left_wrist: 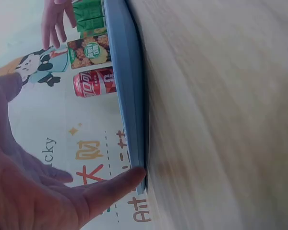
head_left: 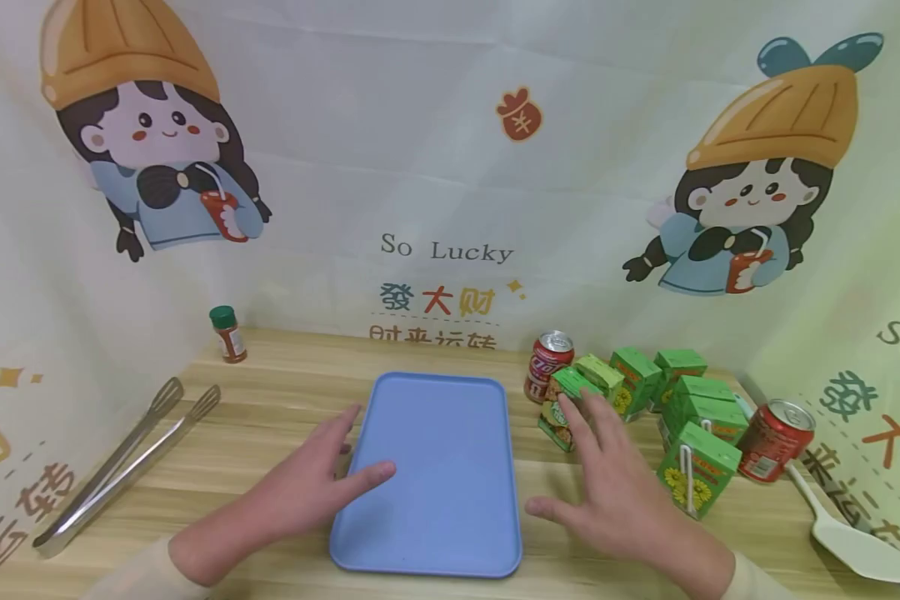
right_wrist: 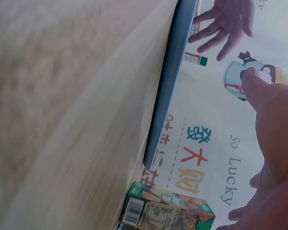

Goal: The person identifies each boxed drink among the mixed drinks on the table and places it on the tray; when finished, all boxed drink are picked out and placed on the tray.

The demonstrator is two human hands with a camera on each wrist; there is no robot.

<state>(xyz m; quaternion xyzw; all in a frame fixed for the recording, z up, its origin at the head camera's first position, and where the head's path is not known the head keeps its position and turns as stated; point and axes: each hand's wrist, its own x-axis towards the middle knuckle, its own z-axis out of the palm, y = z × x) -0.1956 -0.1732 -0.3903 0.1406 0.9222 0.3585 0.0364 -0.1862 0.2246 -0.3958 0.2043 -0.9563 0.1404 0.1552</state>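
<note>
A blue rectangular tray lies on the wooden table between my two hands. My left hand is at its left edge, thumb stretched over the rim; in the left wrist view a straight finger reaches right to the tray's side. To the right of the tray is my right hand, fingers spread and holding nothing. Just beyond its fingertips stands a green-and-brown snack box, which the fingers partly overlap in the head view. The right wrist view shows this hand's thumb apart from the tray's side.
Several green drink cartons stand at the right, with a red can beside them and another can behind the snack box. A white spatula lies far right. Metal tongs and a green-capped spice jar are at left. Printed cloth hangs around the table.
</note>
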